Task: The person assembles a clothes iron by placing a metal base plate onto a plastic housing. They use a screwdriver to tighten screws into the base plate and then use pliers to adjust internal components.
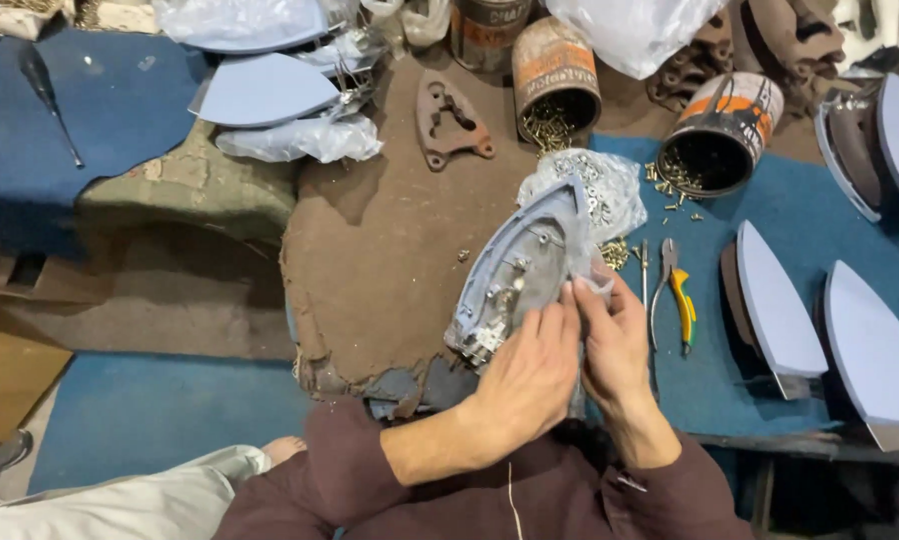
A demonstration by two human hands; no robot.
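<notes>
Together, both hands [570, 350] grip a grey iron soleplate [518, 270] below two rusty orange-labelled tins [556, 75].

Worn brown work surface [390, 250], torn along front edge. Blue covering [810, 210] at right, another blue patch [100, 110] at left. Blue floor [160, 420] below. Dim, even lighting.

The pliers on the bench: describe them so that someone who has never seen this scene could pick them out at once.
Start at the blue mat covering the right side of the bench. Just right of the person's right hand lie the pliers, jaws pointing away. Their yellow and green grips set them apart from the grey iron soleplates alongside.
</notes>
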